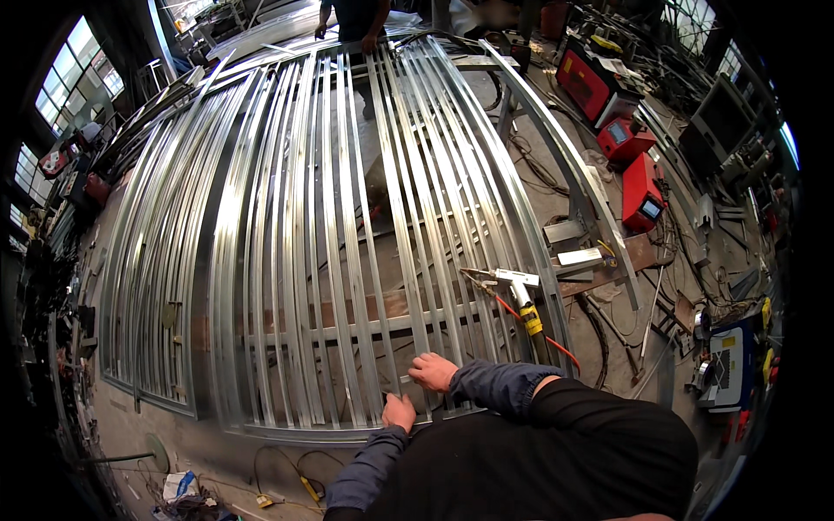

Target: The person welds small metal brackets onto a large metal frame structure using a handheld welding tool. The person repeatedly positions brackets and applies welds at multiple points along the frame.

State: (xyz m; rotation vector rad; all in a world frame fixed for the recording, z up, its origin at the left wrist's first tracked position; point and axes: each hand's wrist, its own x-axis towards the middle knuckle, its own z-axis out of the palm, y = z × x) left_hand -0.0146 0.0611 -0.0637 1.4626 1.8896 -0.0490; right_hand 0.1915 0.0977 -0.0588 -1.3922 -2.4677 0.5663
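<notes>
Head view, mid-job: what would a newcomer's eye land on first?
Long shiny metal bars fill the middle, with the left hand and right hand at their near end. A pale gun-shaped tool with yellow wrapping lies on them, right of the hands. Red machines stand at upper right.

Long, narrow silver metal bars (pixel 393 182) are filling a broad, flat-lying silver metal frame (pixel 300 433)!

And what a spread it is: the bars are running lengthwise, side by side, away from the near edge, all bending a little in this wide view. Spacing is varying; some are sitting close together, others are leaving wider gaps, with one broad opening showing toward the middle of the far half. Bright glare is streaking the smooth metal. Down at the near end, bars are reaching the frame's cross rail, while those at right are disappearing from sight behind an arm and body.
</notes>
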